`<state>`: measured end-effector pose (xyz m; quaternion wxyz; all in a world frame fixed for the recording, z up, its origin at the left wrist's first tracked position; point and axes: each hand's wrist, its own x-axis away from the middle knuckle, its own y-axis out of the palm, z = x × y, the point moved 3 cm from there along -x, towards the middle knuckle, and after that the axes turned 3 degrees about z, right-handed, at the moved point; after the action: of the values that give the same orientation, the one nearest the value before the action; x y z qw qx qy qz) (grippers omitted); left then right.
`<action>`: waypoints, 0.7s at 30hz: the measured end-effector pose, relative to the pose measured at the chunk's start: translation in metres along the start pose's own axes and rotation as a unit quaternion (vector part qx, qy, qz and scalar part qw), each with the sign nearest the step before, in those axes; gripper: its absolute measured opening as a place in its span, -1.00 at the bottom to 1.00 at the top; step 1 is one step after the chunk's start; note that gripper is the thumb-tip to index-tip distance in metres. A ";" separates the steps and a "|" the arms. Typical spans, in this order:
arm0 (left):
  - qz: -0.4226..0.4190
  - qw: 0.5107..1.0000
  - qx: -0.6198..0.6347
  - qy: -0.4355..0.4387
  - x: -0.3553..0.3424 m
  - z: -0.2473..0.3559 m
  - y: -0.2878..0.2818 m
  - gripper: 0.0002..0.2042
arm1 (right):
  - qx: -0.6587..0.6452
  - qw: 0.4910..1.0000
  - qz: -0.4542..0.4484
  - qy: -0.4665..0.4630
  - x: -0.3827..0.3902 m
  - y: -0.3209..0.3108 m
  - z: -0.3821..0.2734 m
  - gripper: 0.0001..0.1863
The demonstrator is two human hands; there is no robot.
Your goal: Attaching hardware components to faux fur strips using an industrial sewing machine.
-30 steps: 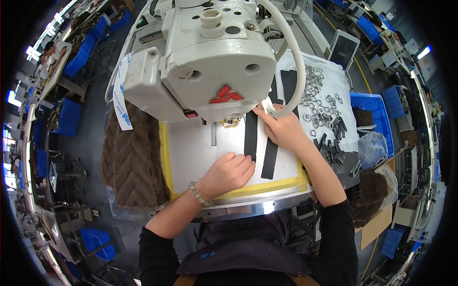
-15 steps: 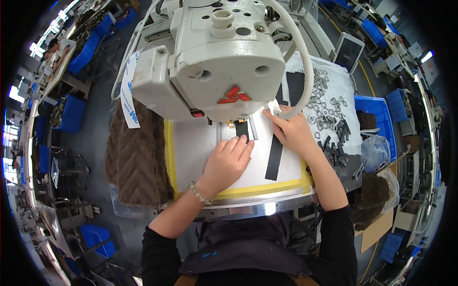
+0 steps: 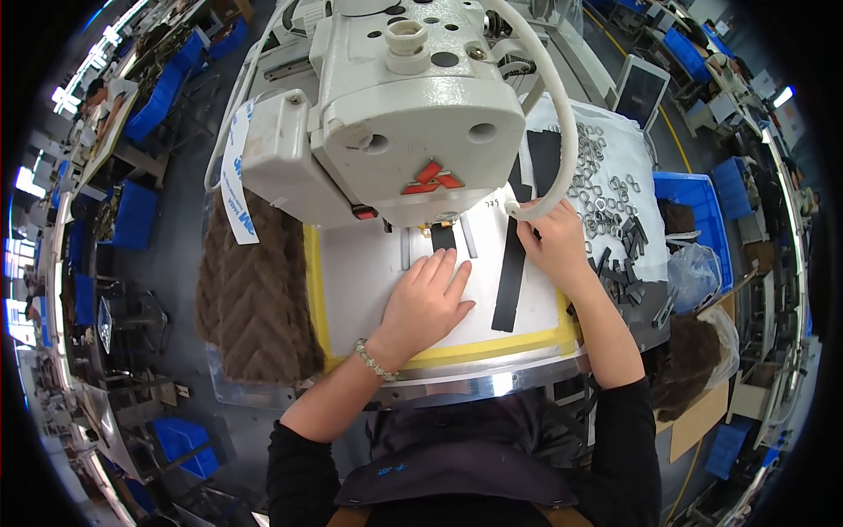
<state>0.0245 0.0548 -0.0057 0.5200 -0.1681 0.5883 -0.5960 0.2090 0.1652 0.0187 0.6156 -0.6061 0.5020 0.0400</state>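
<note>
My left hand (image 3: 428, 303) lies with stretched fingers on the white work plate (image 3: 360, 303). Its fingertips touch the near end of a short black strip (image 3: 444, 239), whose far end runs under the needle area of a large white sewing machine (image 3: 421, 114). To the right, my right hand (image 3: 558, 250) is half curled, its thumb apart from the fingers and nothing visible in its grasp. A white hose hides some of its fingertips. Beside the thumb lies a long black strip (image 3: 509, 294), flat on the plate.
Brown quilted fur fabric (image 3: 259, 303) lies left of the plate. Several metal rings (image 3: 601, 189) and short black pieces (image 3: 619, 277) are scattered at right. A blue bin (image 3: 716, 224) stands beyond them. A thick white hose (image 3: 571, 132) loops down from the machine.
My right hand has drawn back to the right from beside the machine head, its pointing finger now bent. My left hand has shifted very slightly, its thumb now spread.
</note>
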 end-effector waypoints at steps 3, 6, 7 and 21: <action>0.002 1.000 0.002 -0.015 0.001 -0.003 0.001 -0.47 | 0.000 1.000 0.009 0.000 0.001 0.001 0.001 -0.73; -0.001 1.000 0.013 -0.028 0.001 -0.004 0.001 -0.47 | 0.004 1.000 0.011 0.006 0.001 0.001 0.000 -0.75; -0.002 1.000 0.014 -0.028 0.001 -0.004 0.001 -0.47 | 0.004 1.000 0.010 0.006 0.001 0.001 0.000 -0.75; -0.015 0.998 0.011 -0.052 0.002 -0.007 0.003 -0.42 | 0.002 0.999 0.029 0.026 0.002 0.000 -0.001 -0.78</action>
<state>0.0189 0.0577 -0.0111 0.5426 -0.2015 0.5515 -0.6007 0.2092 0.1634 0.0173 0.6023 -0.5907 0.5354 0.0411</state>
